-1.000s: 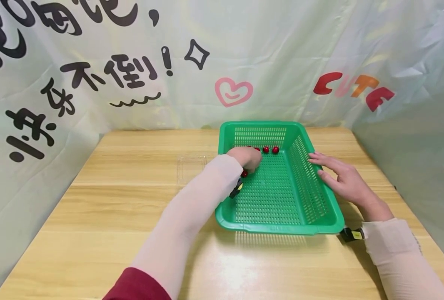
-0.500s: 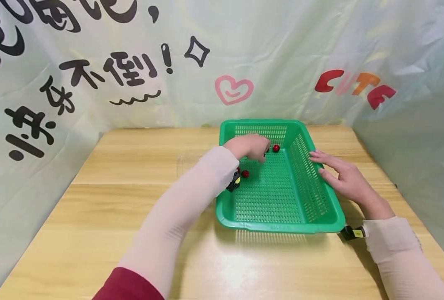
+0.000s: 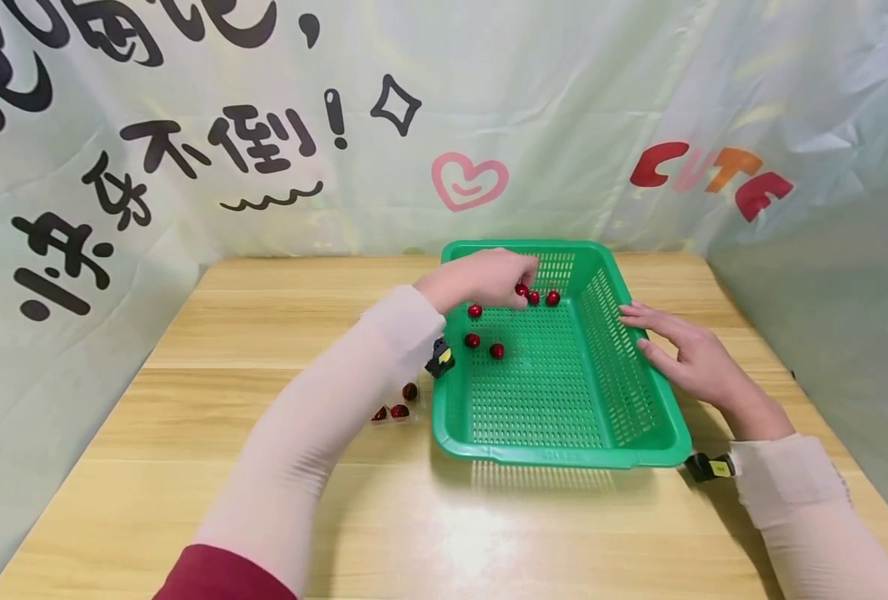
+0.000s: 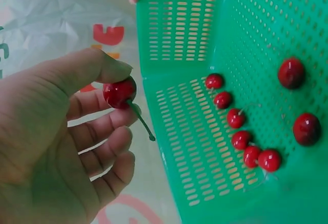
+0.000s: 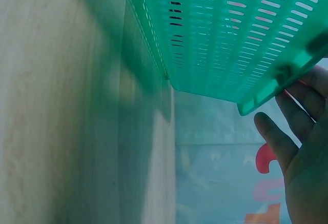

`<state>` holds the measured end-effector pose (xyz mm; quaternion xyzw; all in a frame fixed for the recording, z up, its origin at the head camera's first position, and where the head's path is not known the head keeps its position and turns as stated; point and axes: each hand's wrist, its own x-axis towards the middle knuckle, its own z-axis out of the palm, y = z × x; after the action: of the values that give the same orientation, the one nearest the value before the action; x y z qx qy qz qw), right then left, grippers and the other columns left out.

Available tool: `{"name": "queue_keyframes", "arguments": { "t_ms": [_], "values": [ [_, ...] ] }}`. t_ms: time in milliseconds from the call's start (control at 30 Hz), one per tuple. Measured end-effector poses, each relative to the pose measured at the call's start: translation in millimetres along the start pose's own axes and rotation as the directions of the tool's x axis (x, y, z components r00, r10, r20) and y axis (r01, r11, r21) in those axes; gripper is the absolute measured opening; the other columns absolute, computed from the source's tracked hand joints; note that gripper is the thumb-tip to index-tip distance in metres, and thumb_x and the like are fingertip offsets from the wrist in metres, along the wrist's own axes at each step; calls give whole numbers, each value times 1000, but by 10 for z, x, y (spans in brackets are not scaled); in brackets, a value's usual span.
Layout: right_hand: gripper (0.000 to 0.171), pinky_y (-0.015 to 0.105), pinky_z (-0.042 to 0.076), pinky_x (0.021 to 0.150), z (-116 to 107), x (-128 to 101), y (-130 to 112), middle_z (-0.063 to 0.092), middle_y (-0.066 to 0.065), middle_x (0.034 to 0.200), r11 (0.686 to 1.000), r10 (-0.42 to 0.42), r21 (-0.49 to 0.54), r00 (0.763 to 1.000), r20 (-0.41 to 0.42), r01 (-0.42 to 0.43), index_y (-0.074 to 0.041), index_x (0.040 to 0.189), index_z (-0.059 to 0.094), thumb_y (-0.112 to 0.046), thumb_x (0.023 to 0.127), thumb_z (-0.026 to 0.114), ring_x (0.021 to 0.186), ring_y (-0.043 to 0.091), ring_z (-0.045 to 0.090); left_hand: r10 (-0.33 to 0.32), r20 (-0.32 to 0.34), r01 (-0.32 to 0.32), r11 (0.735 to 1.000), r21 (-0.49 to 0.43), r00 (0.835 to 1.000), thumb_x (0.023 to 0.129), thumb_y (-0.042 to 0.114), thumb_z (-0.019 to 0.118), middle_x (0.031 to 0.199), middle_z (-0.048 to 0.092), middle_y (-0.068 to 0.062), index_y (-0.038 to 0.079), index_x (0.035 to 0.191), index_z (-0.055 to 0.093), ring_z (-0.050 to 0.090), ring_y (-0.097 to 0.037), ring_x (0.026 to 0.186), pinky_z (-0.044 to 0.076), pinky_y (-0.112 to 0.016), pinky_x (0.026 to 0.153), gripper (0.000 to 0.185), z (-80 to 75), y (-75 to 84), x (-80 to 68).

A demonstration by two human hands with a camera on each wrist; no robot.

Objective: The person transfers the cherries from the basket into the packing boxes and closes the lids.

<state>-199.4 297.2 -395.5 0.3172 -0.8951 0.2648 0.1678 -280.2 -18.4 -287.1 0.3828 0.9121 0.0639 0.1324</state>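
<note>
My left hand [image 3: 481, 279] is over the back left of a green plastic basket [image 3: 556, 456]. Its thumb and fingers pinch a red cherry [image 4: 118, 93] whose green stem hangs down, clearly seen in the left wrist view. Several more cherries lie on the basket floor, a row of them along the back wall and others, such as this cherry [image 3: 496, 351], towards the left. My right hand [image 3: 687, 358] rests on the basket's right rim with fingers extended; in the right wrist view, its fingers [image 5: 300, 108] touch the outer side of that rim.
Left of the basket, a clear plastic box [image 3: 395, 422] holds a few dark red cherries [image 3: 400, 411]; my left forearm hides part of it. The wooden table [image 3: 212, 417] backs onto a printed curtain [image 3: 549, 125].
My left hand has risen from the basket floor and drawn back leftwards, now with a cherry pinched. Cherries and part of the clear box have come into sight. The right hand stays put.
</note>
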Motion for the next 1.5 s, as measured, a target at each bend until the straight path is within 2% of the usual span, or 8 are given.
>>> {"name": "queue_keyframes", "arguments": {
  "t_ms": [200, 367, 500, 667, 933, 1033, 1233, 1500],
  "values": [
    [44, 28, 31, 108, -19, -3, -29, 50, 9, 144, 999, 28, -20, 999, 27, -27, -12, 135, 59, -9, 92, 65, 137, 5, 36, 46, -35, -45, 998, 37, 998, 95, 24, 62, 84, 46, -2, 11, 102, 49, 40, -15, 73, 32, -27, 67, 19, 1, -73, -164],
    [44, 45, 37, 106, -14, -2, -8, 49, 8, 145, 998, 46, -34, 998, 34, -45, -13, 136, 58, -10, 92, 65, 136, -1, 33, 99, -75, -94, 993, 69, 992, 93, 21, 62, 87, 50, -3, 10, 102, 52, 43, -16, 79, 35, -29, 71, 18, 30, -155, -356],
    [44, 48, 37, 105, -2, -8, 20, 49, 8, 145, 998, 43, -40, 999, 28, -42, -13, 135, 58, -10, 92, 65, 136, -2, 32, 121, -108, -117, 992, 43, 987, 92, 19, 63, 92, 52, -3, 9, 106, 53, 45, -18, 83, 38, -31, 75, 19, 67, -236, -527],
    [44, 47, 37, 106, 10, -16, 26, 49, 8, 145, 999, 37, -37, 999, 27, -36, -12, 135, 58, -10, 92, 65, 137, 2, 34, 119, -162, -120, 993, 1, 980, 92, 19, 64, 95, 55, -5, 9, 107, 55, 47, -20, 86, 41, -33, 79, 20, 138, -371, -745],
    [46, 60, 39, 99, -8, -20, -16, 49, 9, 145, 999, 43, -13, 999, 24, -43, -13, 135, 58, -9, 90, 67, 137, 18, 40, 76, -241, -89, 995, -45, 968, 91, 20, 66, 99, 58, -2, 10, 103, 56, 55, -23, 99, 44, -37, 90, 19, 302, -586, -1096],
    [46, 55, 38, 102, -10, -23, -21, 49, 9, 145, 999, 35, -9, 999, 14, -35, -14, 135, 59, -9, 90, 67, 137, 16, 40, 74, -268, -86, 996, -34, 961, 90, 19, 65, 94, 57, -1, 10, 100, 57, 54, -22, 94, 45, -37, 87, 15, 375, -645, -1205],
    [45, 20, 26, 107, 6, -9, 7, 51, 10, 143, 1000, 1, -20, 1000, 1, -1, -11, 134, 59, -6, 90, 66, 137, 6, 37, 63, -290, -74, 997, -26, 955, 89, 18, 66, 93, 57, 0, 10, 101, 58, 56, -25, 92, 44, -38, 86, 17, 541, -734, -1404],
    [45, 23, 28, 108, 4, -16, 5, 50, 10, 144, 1000, 23, -19, 1000, 8, -23, -12, 135, 58, -7, 91, 65, 137, 6, 36, 46, -298, -51, 999, -11, 954, 88, 18, 69, 94, 57, 2, 11, 103, 59, 53, -22, 89, 44, -39, 83, 20, 718, -834, -1561]
  ]
}}
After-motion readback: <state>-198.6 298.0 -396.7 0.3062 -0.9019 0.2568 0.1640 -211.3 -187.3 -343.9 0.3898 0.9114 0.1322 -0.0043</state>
